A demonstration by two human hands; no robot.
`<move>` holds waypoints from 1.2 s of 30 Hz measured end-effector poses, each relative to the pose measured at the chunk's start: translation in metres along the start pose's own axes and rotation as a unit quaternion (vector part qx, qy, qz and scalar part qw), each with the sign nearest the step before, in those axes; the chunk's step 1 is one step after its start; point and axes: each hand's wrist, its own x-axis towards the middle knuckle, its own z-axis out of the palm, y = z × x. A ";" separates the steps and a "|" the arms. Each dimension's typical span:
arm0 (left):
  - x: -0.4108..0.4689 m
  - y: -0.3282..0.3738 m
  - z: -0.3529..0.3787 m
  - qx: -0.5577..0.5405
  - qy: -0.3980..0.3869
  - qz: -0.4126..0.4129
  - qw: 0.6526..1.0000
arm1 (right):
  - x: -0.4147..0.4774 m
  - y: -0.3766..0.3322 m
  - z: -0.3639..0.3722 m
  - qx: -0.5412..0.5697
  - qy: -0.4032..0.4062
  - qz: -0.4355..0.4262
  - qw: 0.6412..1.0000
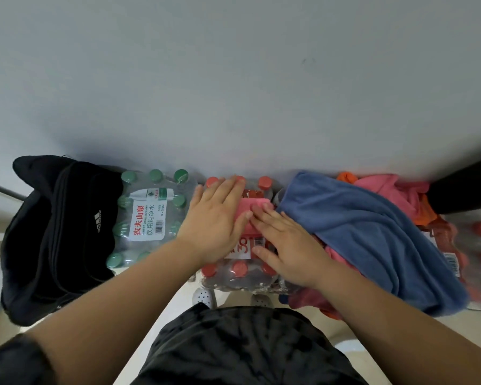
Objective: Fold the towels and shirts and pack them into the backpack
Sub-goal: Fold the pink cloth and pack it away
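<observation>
Both hands lie flat on a small folded pink towel (254,208) that sits atop the red-capped water pack (238,269), w/ the wall just behind it. Left hand (215,218) is spread wide, palm down, covering the towel's left part; fingers reach toward the wall. Right hand (285,243) is also open and flat, fingertips (257,211) on the towel's near-right edge, angled in from the right. Neither hand grips anything; they press, prob. smoothing the last fold.

Key relation: the black backpack (59,234) lies to the left of the red-capped pack, w/ the green-capped water pack (147,215) between them. So the folded towel has to travel leftward, past the green caps. Left hand is the nearer one to the backpack; right hand is on the far side. Whether the bag's opening is unzipped: can't tell, it's too dark.

Towel's long axis looks to run roughly from the person toward the wall, but most of it is hidden under the hands, so not sure.

Remaining laundry is on the other side, to the right of the red-capped pack: a blue towel (372,234) draped over pink cloth (386,190) and orange cloth (347,176), touching the right wrist. That heap looks unfolded, so the task seems early to midway.
</observation>
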 end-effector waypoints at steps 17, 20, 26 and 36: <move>0.007 0.010 0.032 0.061 0.000 -0.101 0.993 | 0.042 0.024 -0.015 -0.008 0.069 0.031 0.997; -0.002 0.012 0.018 0.042 0.009 -0.093 0.995 | 0.042 0.027 -0.017 0.034 0.102 -0.001 0.994; -0.022 0.001 -0.014 -0.164 -0.038 -0.120 0.978 | 0.049 -0.008 -0.038 0.278 0.107 -0.043 0.954; -0.088 -0.076 -0.101 -0.371 0.024 -0.080 0.925 | 0.110 -0.124 -0.048 0.323 0.142 -0.052 0.934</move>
